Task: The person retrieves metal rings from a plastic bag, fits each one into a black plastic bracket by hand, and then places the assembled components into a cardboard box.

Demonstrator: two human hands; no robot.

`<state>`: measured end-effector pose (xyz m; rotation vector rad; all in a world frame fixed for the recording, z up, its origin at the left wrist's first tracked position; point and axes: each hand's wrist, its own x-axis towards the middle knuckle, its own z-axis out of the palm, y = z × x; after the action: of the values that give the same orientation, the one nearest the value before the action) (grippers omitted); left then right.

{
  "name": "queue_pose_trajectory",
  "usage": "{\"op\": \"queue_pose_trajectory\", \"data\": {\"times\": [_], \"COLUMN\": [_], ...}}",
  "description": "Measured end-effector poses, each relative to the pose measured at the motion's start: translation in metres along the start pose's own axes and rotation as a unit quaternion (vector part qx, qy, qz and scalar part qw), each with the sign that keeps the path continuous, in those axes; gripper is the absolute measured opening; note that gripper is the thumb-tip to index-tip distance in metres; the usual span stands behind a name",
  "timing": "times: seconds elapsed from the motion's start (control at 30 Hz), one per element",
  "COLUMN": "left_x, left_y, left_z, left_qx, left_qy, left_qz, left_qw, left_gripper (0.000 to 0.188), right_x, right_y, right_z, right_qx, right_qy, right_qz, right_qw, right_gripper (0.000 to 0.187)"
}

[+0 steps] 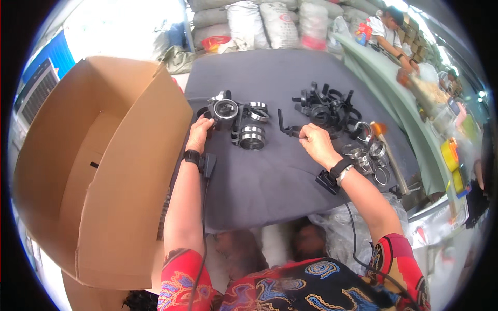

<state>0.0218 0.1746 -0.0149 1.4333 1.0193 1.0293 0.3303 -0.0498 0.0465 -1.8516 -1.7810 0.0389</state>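
My left hand [198, 136] is closed on the dark edge of a black part beside a black-and-silver ring [226, 110]; its fingers partly hide what they grip. Just right of it are stacked black-and-silver rings [252, 138] and another small stack [257, 111]. My right hand [316, 145] pinches a black ring with an upright tab [283, 124], held just above the cloth. Beyond that hand lies a heap of black rings with tabs [324, 111]. Loose shiny silver bands [367, 158] are piled to its right.
A dark grey cloth [280, 192] covers the table. A large open cardboard box [129, 181] stands at the left. A brush with a wooden handle [391, 160] lies at the right edge. Full sacks [277, 23] are stacked behind. Another person [386, 36] works at a green-covered table [384, 78].
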Motion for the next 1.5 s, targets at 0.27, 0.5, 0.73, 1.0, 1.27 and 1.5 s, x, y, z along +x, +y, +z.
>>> {"op": "queue_pose_trajectory", "data": {"times": [0.27, 0.5, 0.73, 1.0, 1.27, 1.5], "left_x": [0.005, -0.168, -0.265, -0.313, -0.342, -0.33], "left_y": [0.052, 0.125, 0.089, 0.036, 0.006, -0.011], "left_z": [0.046, 0.093, 0.09, 0.086, 0.081, 0.077], "left_qx": [0.298, 0.319, 0.027, -0.116, -0.139, -0.118], "left_qy": [0.014, -0.112, -0.37, -0.086, 0.018, -0.022], "left_qz": [-0.06, 0.483, 0.044, -0.045, -0.067, -0.089], "left_qw": [0.953, 0.808, 0.928, 0.988, 0.988, 0.989], "left_gripper": [0.035, 0.033, 0.027, 0.02, 0.027, 0.022], "right_x": [-0.04, -0.072, -0.102, -0.075, -0.091, -0.121], "right_y": [-0.034, -0.037, -0.049, 0.056, 0.046, 0.029], "right_z": [-0.045, -0.066, -0.063, -0.051, -0.052, -0.038], "right_qx": [0.144, 0.427, 0.444, -0.324, -0.219, 0.069], "right_qy": [-0.026, -0.327, -0.337, 0.046, -0.016, -0.176], "right_qz": [0.046, 0.047, 0.047, -0.014, -0.114, -0.204], "right_qw": [0.988, 0.842, 0.829, 0.945, 0.969, 0.961], "right_gripper": [0.024, 0.022, 0.025, 0.012, 0.007, 0.015]}}
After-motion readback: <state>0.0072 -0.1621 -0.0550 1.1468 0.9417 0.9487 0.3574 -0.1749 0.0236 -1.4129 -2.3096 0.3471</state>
